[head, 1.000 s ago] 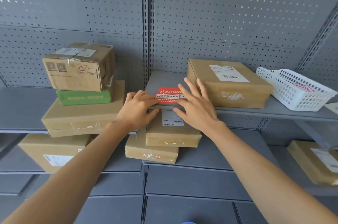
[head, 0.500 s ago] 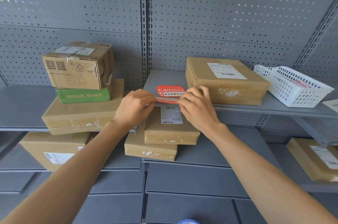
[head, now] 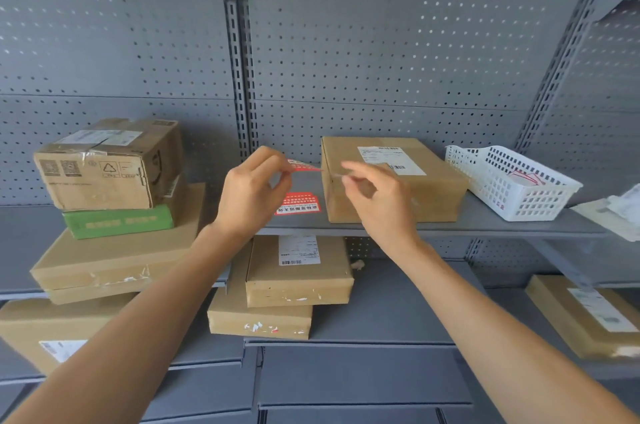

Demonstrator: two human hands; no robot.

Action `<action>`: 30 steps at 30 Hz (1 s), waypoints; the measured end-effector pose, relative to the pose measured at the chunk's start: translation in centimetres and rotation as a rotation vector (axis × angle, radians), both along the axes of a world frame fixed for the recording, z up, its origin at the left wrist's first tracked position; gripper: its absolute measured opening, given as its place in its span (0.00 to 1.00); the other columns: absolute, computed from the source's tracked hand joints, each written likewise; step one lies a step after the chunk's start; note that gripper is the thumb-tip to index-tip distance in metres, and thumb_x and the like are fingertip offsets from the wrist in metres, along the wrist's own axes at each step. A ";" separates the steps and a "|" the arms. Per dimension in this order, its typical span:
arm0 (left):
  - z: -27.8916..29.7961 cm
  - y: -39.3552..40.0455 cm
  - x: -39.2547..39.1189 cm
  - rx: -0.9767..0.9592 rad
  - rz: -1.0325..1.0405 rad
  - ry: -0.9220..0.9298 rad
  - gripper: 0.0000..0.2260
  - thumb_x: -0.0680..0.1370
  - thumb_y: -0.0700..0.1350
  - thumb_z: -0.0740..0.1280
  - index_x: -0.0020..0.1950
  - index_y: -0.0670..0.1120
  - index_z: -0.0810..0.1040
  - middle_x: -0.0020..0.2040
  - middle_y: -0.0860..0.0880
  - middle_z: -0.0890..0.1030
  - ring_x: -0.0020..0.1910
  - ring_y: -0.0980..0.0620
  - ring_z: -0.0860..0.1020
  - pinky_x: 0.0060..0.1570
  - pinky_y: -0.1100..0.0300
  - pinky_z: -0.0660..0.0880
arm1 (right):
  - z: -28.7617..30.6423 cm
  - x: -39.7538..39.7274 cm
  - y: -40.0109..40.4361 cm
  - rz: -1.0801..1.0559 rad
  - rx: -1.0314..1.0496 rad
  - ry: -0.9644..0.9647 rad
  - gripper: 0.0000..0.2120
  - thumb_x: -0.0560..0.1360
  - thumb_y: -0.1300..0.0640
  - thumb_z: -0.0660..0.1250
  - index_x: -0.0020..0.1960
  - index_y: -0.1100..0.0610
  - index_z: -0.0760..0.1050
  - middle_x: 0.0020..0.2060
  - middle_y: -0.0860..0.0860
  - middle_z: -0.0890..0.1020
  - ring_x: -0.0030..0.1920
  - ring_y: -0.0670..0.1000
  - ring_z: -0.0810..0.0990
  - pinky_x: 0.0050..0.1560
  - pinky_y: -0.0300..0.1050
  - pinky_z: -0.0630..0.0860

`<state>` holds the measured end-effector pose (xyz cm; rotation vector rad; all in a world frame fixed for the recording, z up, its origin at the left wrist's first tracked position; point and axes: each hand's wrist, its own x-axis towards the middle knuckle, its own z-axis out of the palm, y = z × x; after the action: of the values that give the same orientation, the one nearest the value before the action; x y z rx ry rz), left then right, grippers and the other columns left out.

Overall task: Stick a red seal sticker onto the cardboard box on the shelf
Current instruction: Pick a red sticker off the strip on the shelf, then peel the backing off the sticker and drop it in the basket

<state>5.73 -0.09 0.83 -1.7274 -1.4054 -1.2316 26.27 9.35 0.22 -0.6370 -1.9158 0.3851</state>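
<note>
A flat cardboard box [head: 429, 195] with a white shipping label lies on the grey shelf [head: 485, 219] at mid height. My left hand [head: 254, 191] is raised left of the box and pinches a red seal sticker [head: 304, 166] that hangs in the air, its tip close to the box's top left edge. My right hand [head: 375, 196] hovers in front of the box's left side, fingers loosely curled with nothing visible in them. A red sticker sheet [head: 298, 204] lies flat on the shelf below the held sticker.
A white plastic basket [head: 512, 181] stands right of the box. Stacked cardboard boxes [head: 110, 163] and a green box [head: 119, 221] sit on the left shelf. Two stacked boxes [head: 298, 271] lie on the lower shelf, another box [head: 585, 316] at lower right. Perforated grey panels form the back wall.
Both hands were pressed on the sticker sheet at the shelf edge. Now the left hand has lifted a peeled red sticker and the right hand has let go and risen toward the box.
</note>
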 end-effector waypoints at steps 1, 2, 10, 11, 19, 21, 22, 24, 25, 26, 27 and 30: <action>0.5 0.6 0.6 0.020 -0.006 -0.004 0.02 0.76 0.33 0.71 0.44 0.37 0.82 0.45 0.42 0.83 0.35 0.44 0.81 0.30 0.50 0.80 | 0.6 0.4 -0.2 0.038 -0.185 0.091 0.12 0.78 0.60 0.70 0.61 0.53 0.83 0.45 0.49 0.86 0.45 0.48 0.82 0.49 0.33 0.76; 1.0 1.3 1.2 0.040 -0.013 -0.010 0.02 0.76 0.33 0.71 0.44 0.37 0.82 0.45 0.42 0.83 0.34 0.42 0.81 0.30 0.50 0.80 | 1.1 0.9 -0.2 0.075 -0.331 0.178 0.11 0.80 0.59 0.69 0.61 0.53 0.81 0.45 0.50 0.86 0.43 0.47 0.83 0.48 0.34 0.77; 3.8 6.2 5.5 0.146 -0.051 0.015 0.02 0.75 0.32 0.73 0.43 0.35 0.81 0.46 0.40 0.83 0.33 0.41 0.81 0.29 0.50 0.81 | 5.1 5.2 2.5 0.353 -0.862 0.457 0.12 0.82 0.54 0.67 0.50 0.62 0.83 0.39 0.56 0.85 0.34 0.50 0.82 0.39 0.42 0.80; 3.9 6.7 6.0 0.143 -0.054 0.020 0.02 0.75 0.32 0.73 0.43 0.35 0.81 0.46 0.40 0.83 0.33 0.41 0.81 0.29 0.50 0.81 | 5.4 5.6 3.0 0.364 -0.859 0.474 0.11 0.82 0.55 0.67 0.49 0.62 0.83 0.39 0.57 0.85 0.35 0.51 0.82 0.40 0.43 0.80; 4.5 9.3 9.4 0.084 -0.099 -0.070 0.11 0.76 0.32 0.71 0.57 0.40 0.82 0.58 0.43 0.81 0.46 0.49 0.82 0.36 0.57 0.82 | 6.1 9.0 6.1 0.344 -0.805 0.457 0.07 0.81 0.62 0.68 0.52 0.64 0.82 0.38 0.55 0.84 0.37 0.51 0.80 0.44 0.45 0.80; 5.0 9.5 10.7 -0.018 -0.134 -0.337 0.21 0.76 0.35 0.69 0.69 0.46 0.76 0.66 0.49 0.78 0.56 0.55 0.81 0.39 0.62 0.80 | 6.2 9.9 6.9 0.338 -0.798 0.478 0.06 0.81 0.62 0.67 0.52 0.64 0.82 0.38 0.55 0.84 0.36 0.51 0.80 0.44 0.45 0.79; 5.3 9.5 11.6 -0.077 -0.200 -0.522 0.23 0.77 0.39 0.68 0.72 0.49 0.73 0.67 0.52 0.78 0.57 0.55 0.81 0.40 0.61 0.80 | 6.3 10.3 7.2 0.340 -0.794 0.484 0.06 0.81 0.62 0.67 0.51 0.64 0.82 0.38 0.55 0.84 0.36 0.51 0.80 0.44 0.45 0.79; 6.0 9.8 13.0 -0.221 -0.352 -0.851 0.21 0.79 0.49 0.65 0.72 0.51 0.73 0.62 0.54 0.82 0.55 0.54 0.83 0.40 0.58 0.79 | 6.5 11.1 8.0 0.344 -0.780 0.475 0.06 0.81 0.61 0.67 0.50 0.61 0.83 0.39 0.55 0.85 0.37 0.52 0.80 0.45 0.46 0.79; 6.2 10.1 13.7 -0.295 -0.394 -0.933 0.19 0.79 0.53 0.64 0.69 0.51 0.76 0.58 0.53 0.85 0.53 0.54 0.84 0.41 0.58 0.78 | 6.5 11.5 8.3 0.342 -0.769 0.461 0.06 0.81 0.60 0.68 0.49 0.60 0.83 0.39 0.54 0.85 0.38 0.52 0.81 0.45 0.46 0.79; 6.4 10.3 14.2 -0.357 -0.411 -0.960 0.17 0.80 0.56 0.64 0.65 0.50 0.80 0.53 0.52 0.87 0.51 0.54 0.85 0.42 0.57 0.76 | 6.5 11.8 8.6 0.339 -0.757 0.440 0.06 0.81 0.60 0.68 0.49 0.59 0.83 0.39 0.54 0.86 0.38 0.51 0.81 0.46 0.46 0.79; 6.4 10.6 14.8 -0.395 -0.416 -0.965 0.14 0.81 0.56 0.65 0.59 0.49 0.83 0.50 0.51 0.87 0.48 0.54 0.85 0.43 0.56 0.75 | 6.5 12.0 8.8 0.336 -0.746 0.416 0.06 0.81 0.59 0.68 0.49 0.59 0.83 0.39 0.53 0.86 0.38 0.51 0.82 0.46 0.47 0.79; 6.3 11.4 16.0 -0.389 -0.429 -1.010 0.09 0.81 0.50 0.70 0.46 0.47 0.86 0.43 0.48 0.88 0.42 0.50 0.85 0.43 0.54 0.71 | 6.2 12.6 9.1 0.356 -0.731 0.362 0.06 0.81 0.59 0.68 0.50 0.59 0.84 0.41 0.54 0.86 0.40 0.52 0.82 0.48 0.48 0.78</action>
<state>21.78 11.26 7.13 -1.7718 -1.9635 -2.4180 38.87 18.47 6.46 -0.6251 -1.5066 1.3687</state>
